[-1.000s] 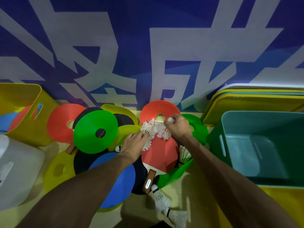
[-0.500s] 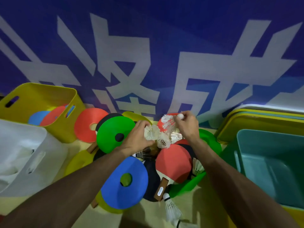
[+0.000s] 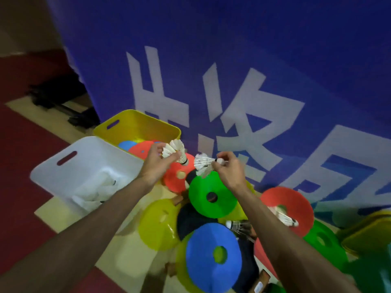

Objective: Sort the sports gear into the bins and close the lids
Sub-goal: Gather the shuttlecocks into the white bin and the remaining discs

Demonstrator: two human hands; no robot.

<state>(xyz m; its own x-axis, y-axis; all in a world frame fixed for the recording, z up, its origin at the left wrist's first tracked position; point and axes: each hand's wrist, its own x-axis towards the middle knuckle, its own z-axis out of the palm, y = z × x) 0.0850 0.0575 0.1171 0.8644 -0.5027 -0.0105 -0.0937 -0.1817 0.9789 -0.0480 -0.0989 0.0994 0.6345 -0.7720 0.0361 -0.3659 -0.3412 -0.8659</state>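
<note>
My left hand (image 3: 157, 163) is shut on white shuttlecocks (image 3: 176, 150), held in the air at the right edge of the white bin (image 3: 63, 168). My right hand (image 3: 229, 171) grips more shuttlecocks (image 3: 203, 164) by their corks, above the green disc cone (image 3: 211, 195). White shuttlecocks lie inside the white bin. The yellow bin (image 3: 135, 123) behind it holds blue and red disc cones. Two more shuttlecocks (image 3: 284, 217) lie loose in the floor pile. A table tennis paddle (image 3: 261, 280) pokes out at the bottom.
Flat disc cones cover the floor: blue (image 3: 211, 256), yellow (image 3: 158, 224), red (image 3: 294, 204), green (image 3: 323, 248). Stacked yellow lids (image 3: 368, 235) sit at the right edge. A blue banner with white characters (image 3: 232, 92) stands behind. Dark gear (image 3: 61, 96) lies on the floor at far left.
Both hands have lifted the shuttlecocks off the pile and carried them left toward the white bin. The view has swung left, so the teal bin is out of sight.
</note>
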